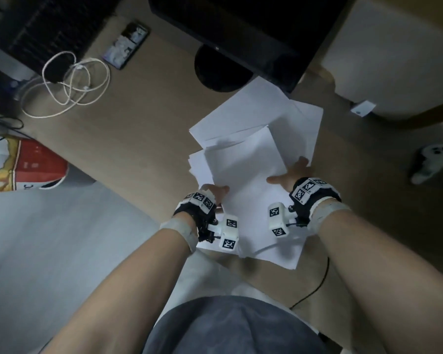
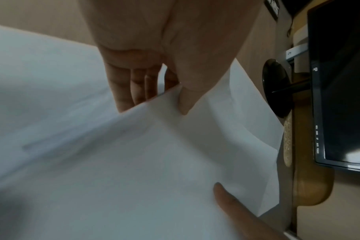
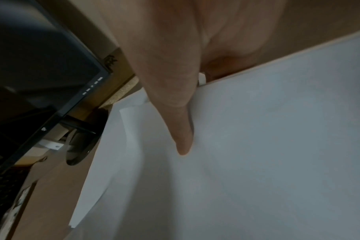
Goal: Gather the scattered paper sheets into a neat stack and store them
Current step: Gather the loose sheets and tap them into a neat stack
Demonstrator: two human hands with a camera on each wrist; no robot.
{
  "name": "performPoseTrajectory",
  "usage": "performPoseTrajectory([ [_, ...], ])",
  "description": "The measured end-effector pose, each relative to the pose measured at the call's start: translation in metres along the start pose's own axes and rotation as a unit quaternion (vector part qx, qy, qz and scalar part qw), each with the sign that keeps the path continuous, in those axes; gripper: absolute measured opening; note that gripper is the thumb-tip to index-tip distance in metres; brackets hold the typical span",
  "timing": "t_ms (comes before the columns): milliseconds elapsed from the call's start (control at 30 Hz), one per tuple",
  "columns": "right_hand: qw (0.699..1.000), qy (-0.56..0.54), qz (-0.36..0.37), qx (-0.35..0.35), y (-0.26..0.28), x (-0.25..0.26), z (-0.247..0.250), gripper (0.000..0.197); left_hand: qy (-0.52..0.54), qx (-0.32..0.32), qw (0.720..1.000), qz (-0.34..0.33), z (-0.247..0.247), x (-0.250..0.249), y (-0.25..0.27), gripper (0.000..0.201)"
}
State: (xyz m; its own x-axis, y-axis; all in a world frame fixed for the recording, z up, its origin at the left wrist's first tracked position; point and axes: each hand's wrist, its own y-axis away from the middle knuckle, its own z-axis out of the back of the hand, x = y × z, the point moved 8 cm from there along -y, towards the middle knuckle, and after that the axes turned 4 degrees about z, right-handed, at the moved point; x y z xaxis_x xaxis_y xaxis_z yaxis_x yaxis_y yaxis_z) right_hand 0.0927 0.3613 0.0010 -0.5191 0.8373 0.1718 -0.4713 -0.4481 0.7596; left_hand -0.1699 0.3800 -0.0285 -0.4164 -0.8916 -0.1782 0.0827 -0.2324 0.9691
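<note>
Several white paper sheets [image 1: 246,169] lie overlapped and fanned out on the wooden desk [image 1: 138,136], in front of the monitor. My left hand [image 1: 212,194] holds the left edge of the upper sheets. In the left wrist view its thumb [image 2: 183,104] lies on top of the paper [image 2: 175,162] and the fingers [image 2: 129,91] go under the edge. My right hand [image 1: 292,173] holds the right edge. In the right wrist view its thumb [image 3: 181,129] presses on the top sheet [image 3: 277,146], and the fingers are hidden behind the edge.
A dark monitor [image 1: 241,34] on a round black base [image 1: 220,70] stands just behind the paper. A phone [image 1: 125,46], a coiled white cable [image 1: 69,83] and a keyboard [image 1: 44,29] lie at the back left. A white controller [image 1: 430,162] lies at the right and a red-and-white bag [image 1: 23,167] at the left.
</note>
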Motion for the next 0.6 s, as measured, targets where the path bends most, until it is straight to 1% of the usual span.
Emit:
performPoseTrajectory([
  [33,1.0,0.006,0.001,0.007,-0.002,-0.003,-0.003,0.122,0.009,-0.022,1.0,-0.012,0.001,-0.001,0.003,0.052],
  [67,1.0,0.004,0.004,0.018,-0.005,-0.005,-0.008,0.125,0.014,-0.046,0.999,-0.019,0.005,0.0,-0.004,0.067],
  [100,0.999,0.001,0.006,0.032,-0.006,-0.006,-0.014,0.124,0.02,-0.072,0.997,-0.02,0.009,0.0,-0.002,0.086],
  [133,0.999,-0.005,0.008,0.042,-0.007,-0.005,-0.02,0.119,0.024,-0.099,0.995,-0.012,0.015,0.001,-0.003,0.101],
  [167,0.999,-0.013,0.01,0.05,-0.008,-0.003,-0.024,0.11,0.023,-0.114,0.993,-0.005,0.02,0.004,-0.007,0.107],
  [200,0.998,-0.022,0.015,0.055,-0.007,0.0,-0.027,0.103,0.017,-0.123,0.992,0.005,0.024,0.007,-0.01,0.101],
  [233,0.998,-0.026,0.019,0.057,-0.008,0.003,-0.027,0.102,0.018,-0.123,0.992,0.014,0.027,0.008,-0.018,0.094],
  [333,0.997,-0.06,0.01,0.052,-0.011,0.006,-0.025,0.111,0.043,-0.113,0.992,0.031,0.033,0.011,-0.035,0.098],
  [400,0.995,-0.085,0.005,0.059,-0.013,0.004,-0.026,0.123,0.05,-0.096,0.993,0.037,0.032,0.011,-0.045,0.091],
  [433,0.994,-0.089,0.004,0.067,-0.013,0.003,-0.026,0.128,0.037,-0.083,0.995,0.042,0.028,0.007,-0.033,0.085],
  [467,0.993,-0.09,0.004,0.071,-0.013,0.002,-0.027,0.129,0.03,-0.076,0.996,0.045,0.027,0.006,-0.028,0.079],
  [500,0.994,-0.086,0.005,0.071,-0.012,0.002,-0.027,0.125,0.021,-0.073,0.996,0.046,0.027,0.003,-0.018,0.072],
  [533,0.995,-0.077,0.01,0.066,-0.011,0.003,-0.027,0.116,0.01,-0.07,0.996,0.052,0.028,0.0,-0.009,0.068],
  [567,0.996,-0.057,0.012,0.06,-0.008,0.004,-0.027,0.107,-0.005,-0.073,0.996,0.056,0.03,-0.001,-0.006,0.067],
  [600,0.998,-0.028,0.009,0.056,-0.005,0.006,-0.026,0.103,-0.027,-0.071,0.996,0.053,0.033,-0.001,-0.005,0.069],
])
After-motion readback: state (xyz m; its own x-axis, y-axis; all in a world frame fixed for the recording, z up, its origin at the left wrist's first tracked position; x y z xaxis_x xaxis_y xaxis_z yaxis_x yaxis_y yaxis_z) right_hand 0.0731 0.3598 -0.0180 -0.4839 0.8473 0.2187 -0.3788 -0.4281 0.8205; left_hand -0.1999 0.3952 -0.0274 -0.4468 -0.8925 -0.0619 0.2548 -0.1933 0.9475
